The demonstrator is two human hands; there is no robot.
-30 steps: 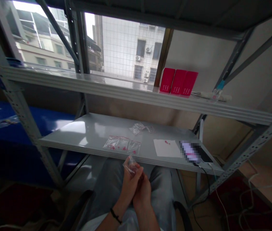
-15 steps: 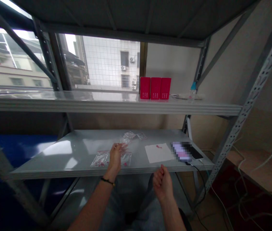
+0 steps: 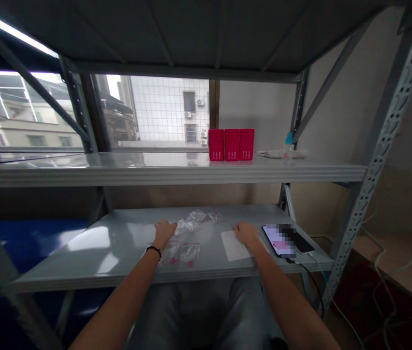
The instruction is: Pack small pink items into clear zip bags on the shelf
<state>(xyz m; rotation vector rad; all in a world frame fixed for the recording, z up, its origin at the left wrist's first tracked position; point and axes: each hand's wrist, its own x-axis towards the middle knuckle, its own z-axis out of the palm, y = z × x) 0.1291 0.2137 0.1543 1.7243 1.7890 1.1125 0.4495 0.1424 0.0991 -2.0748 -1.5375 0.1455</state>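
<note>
- Left hand (image 3: 164, 233): fingers extended, lying against clear plastic bags (image 3: 191, 221); grip could not be determined.
- Right hand (image 3: 246, 235): fingers slightly curled on a white paper sheet (image 3: 232, 246), holding nothing visible.

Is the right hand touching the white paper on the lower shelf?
Touching: the head view shows the right hand lying palm down across the far edge of the paper, with no gap visible between them.

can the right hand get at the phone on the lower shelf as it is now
Probably yes: the right hand rests on the white paper right beside the phone, and nothing seems to stand between them.
</note>
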